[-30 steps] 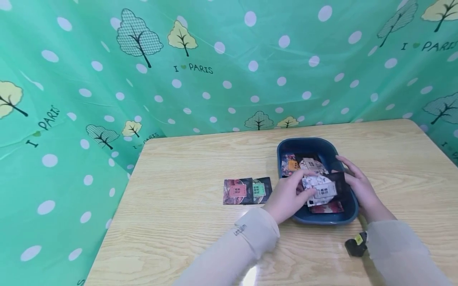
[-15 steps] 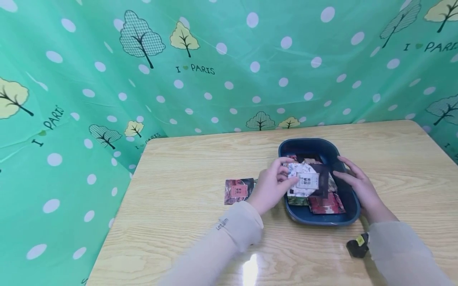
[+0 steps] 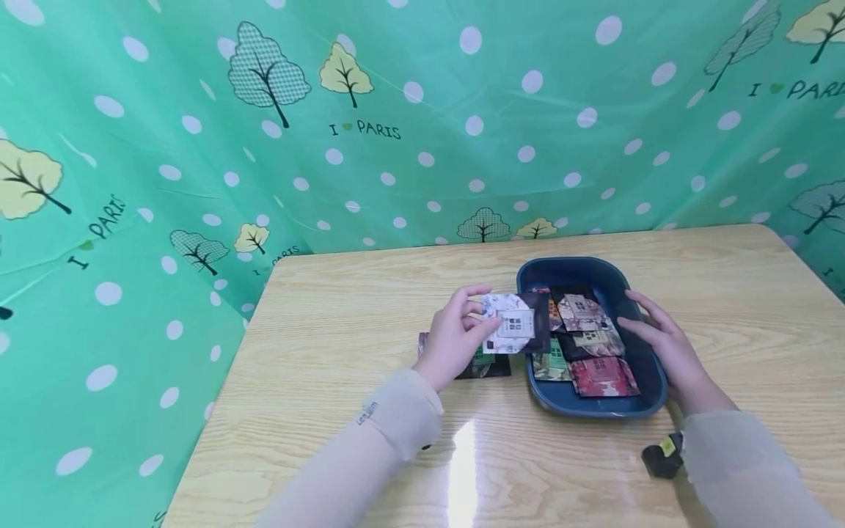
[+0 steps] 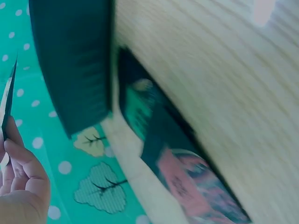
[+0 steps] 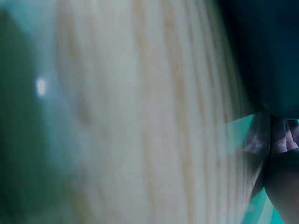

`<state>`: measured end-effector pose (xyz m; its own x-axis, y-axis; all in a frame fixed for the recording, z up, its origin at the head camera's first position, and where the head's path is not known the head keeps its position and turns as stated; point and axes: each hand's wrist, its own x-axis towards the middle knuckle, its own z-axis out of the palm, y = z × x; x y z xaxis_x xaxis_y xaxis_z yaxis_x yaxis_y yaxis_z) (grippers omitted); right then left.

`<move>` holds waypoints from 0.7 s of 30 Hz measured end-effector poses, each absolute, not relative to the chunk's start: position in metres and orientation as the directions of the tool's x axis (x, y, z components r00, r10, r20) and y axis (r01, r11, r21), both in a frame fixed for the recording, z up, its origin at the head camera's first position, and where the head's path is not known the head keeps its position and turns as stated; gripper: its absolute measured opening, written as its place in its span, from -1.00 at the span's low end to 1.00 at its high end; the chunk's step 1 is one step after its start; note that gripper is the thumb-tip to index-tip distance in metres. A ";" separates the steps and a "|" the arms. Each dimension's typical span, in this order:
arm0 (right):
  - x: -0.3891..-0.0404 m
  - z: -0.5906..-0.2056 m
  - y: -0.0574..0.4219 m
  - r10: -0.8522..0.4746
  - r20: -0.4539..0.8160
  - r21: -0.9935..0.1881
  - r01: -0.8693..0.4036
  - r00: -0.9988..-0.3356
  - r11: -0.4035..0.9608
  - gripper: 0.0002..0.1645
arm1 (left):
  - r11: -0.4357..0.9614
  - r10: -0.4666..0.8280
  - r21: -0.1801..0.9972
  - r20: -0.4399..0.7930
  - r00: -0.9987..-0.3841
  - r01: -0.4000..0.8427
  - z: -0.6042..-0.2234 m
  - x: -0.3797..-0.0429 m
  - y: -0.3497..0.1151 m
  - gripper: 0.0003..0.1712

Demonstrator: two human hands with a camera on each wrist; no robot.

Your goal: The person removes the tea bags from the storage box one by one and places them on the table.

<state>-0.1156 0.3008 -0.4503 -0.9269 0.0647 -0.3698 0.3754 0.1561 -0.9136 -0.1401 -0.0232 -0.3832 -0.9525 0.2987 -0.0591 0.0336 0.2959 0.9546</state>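
My left hand (image 3: 452, 334) pinches a flat square sachet (image 3: 518, 324) with white floral print, black border and pale label. It is held above the table, overlapping the left rim of a blue plastic bin (image 3: 544, 403). In the left wrist view this sachet (image 4: 8, 98) shows nearly edge-on. My right hand (image 3: 667, 352) rests over the bin's right rim, fingers extended. Inside the bin lie several sachets, among them a red one (image 3: 604, 376) and a green-labelled one (image 3: 551, 361). Under my left hand, on the table, are another green-labelled sachet (image 4: 135, 105) and a pink-labelled sachet (image 4: 196, 186).
The wooden table (image 3: 330, 330) backs onto a green dotted curtain (image 3: 396, 110) printed with trees. A small black device (image 3: 662, 458) with a yellow-green tag sits by the right cuff.
My left hand has lifted the white-printed sachet and carried it left, from over the bin to its left rim. More sachets in the bin show now. My right hand stays at the rim.
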 end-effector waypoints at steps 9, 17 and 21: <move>-0.115 -0.451 0.302 0.062 -0.371 -0.919 0.376 -0.927 0.117 -0.22 | 0.315 0.270 0.949 -0.087 -0.959 0.003 -0.397 -0.139 -0.047 -0.46; -0.117 -0.449 0.302 0.065 -0.383 -0.912 0.388 -0.922 0.132 -0.21 | 0.354 0.226 0.935 -0.100 -0.969 -0.014 -0.402 -0.138 -0.063 -0.45; -0.116 -0.450 0.301 0.065 -0.385 -0.909 0.391 -0.920 0.143 -0.21 | 0.390 0.202 0.921 -0.115 -0.973 -0.028 -0.406 -0.136 -0.074 -0.44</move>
